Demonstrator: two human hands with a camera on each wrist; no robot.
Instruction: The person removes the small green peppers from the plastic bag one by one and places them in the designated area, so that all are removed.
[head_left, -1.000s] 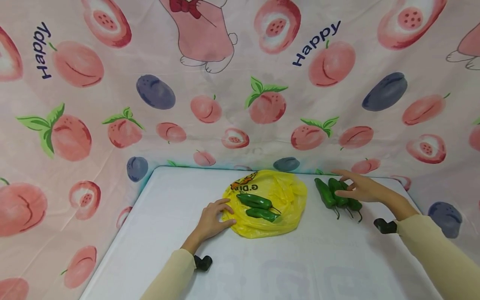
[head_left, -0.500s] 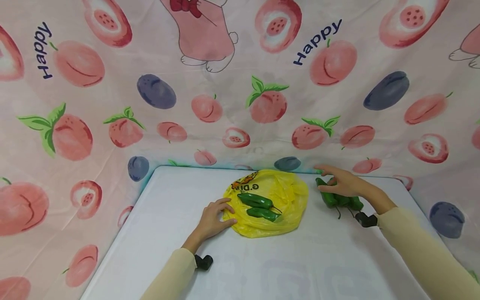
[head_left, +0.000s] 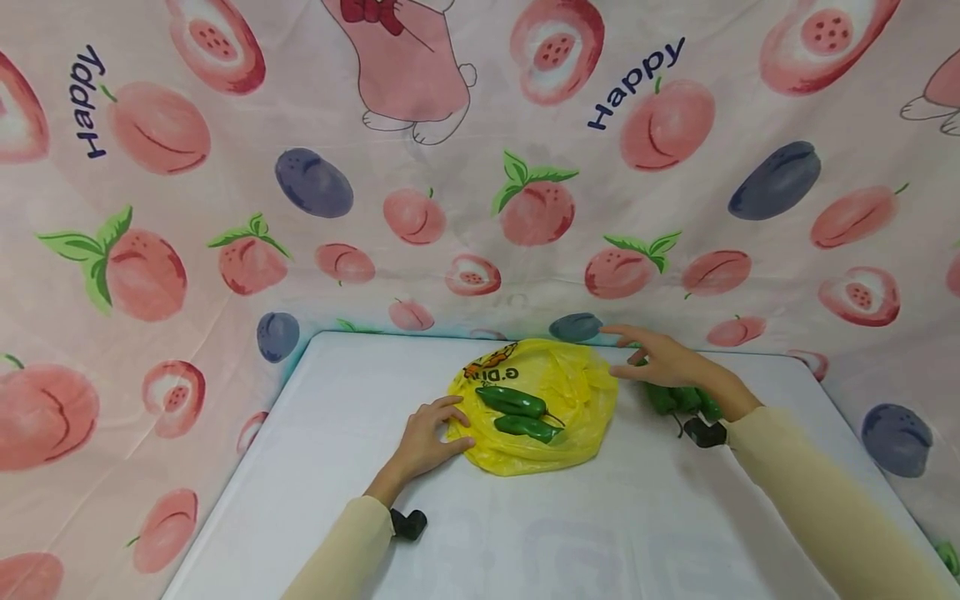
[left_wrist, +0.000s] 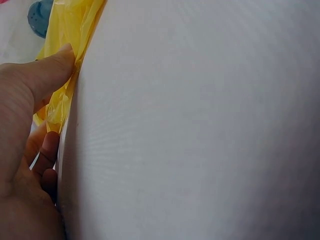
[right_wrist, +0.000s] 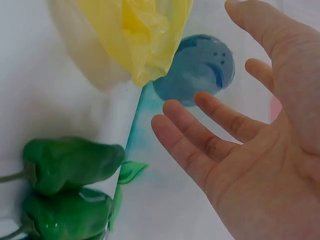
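Observation:
A yellow plastic bag (head_left: pixel 570 450) lies flat on the white table, with two green peppers (head_left: pixel 512 402) on top of it. My left hand (head_left: pixel 425 437) rests at the bag's left edge, thumb and fingers spread apart on the plastic. The left wrist view shows its thumb against the yellow film (left_wrist: pixel 75 25). Over the table's far side hovers my right hand (head_left: pixel 667 358), fingers extended and holding nothing, its fingertips near the bag's right edge. Beneath that hand lies a group of green peppers (head_left: pixel 662 400), partly hidden by it; two of these peppers (right_wrist: pixel 70 165) show in the right wrist view.
A pink cloth (head_left: pixel 450 192) printed with peaches and plums hangs behind and beside the white table (head_left: pixel 570 542). Each wrist carries a small black device, such as the left one (head_left: pixel 408 525). The table's back edge runs just behind the bag and peppers.
My right hand has moved left from over the right-hand peppers toward the bag, uncovering part of them. My left hand, the bag and the peppers have stayed in place.

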